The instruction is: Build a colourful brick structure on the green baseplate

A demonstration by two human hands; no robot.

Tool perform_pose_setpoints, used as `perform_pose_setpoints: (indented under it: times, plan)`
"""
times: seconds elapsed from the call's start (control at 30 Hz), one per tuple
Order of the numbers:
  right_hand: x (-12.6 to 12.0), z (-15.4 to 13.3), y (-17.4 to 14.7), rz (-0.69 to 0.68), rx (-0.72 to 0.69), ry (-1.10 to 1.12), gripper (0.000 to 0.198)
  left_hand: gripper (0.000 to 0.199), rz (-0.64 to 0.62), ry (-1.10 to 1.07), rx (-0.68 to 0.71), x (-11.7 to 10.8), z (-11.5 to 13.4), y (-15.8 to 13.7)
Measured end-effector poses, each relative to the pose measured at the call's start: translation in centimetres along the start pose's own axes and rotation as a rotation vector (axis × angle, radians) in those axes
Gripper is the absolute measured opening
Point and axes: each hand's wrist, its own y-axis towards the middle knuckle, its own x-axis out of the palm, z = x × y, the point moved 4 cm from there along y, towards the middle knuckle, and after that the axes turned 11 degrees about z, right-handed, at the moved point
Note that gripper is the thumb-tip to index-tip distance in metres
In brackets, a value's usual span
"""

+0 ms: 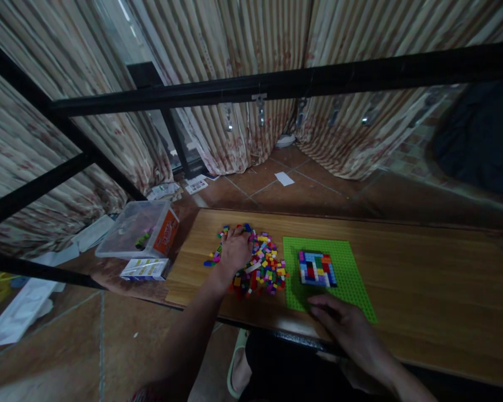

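My left hand [236,250] lies over a loose pile of small coloured toy bricks [266,259], its fingers apart and reaching down among the bricks at the far left of the pile. To the right is a green baseplate [347,268] with a low, roughly square build of multicoloured bricks [317,269] on it. At the plate's front edge, just below the build, hovers my right hand [343,319]. Its thumb and forefinger come together in a pinch; whatever is between them, if anything, is too small to make out.
The wooden bench top [427,279] stretches to the right. Left of it stand a clear plastic bin [129,231] with an orange label and a small box [146,269]. Black metal bars [276,86] cross in front of striped curtains [255,44]. Papers [284,178] lie on the tiled floor.
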Motion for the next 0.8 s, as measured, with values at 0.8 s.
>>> perform_pose_setpoints:
  times: [0.8]
  plan:
    - [5.8, -9.5, 4.0, 0.044, -0.071, 0.475, 0.024, 0.019, -0.200, -1.213, -0.440, -4.4, 3.7, -9.0]
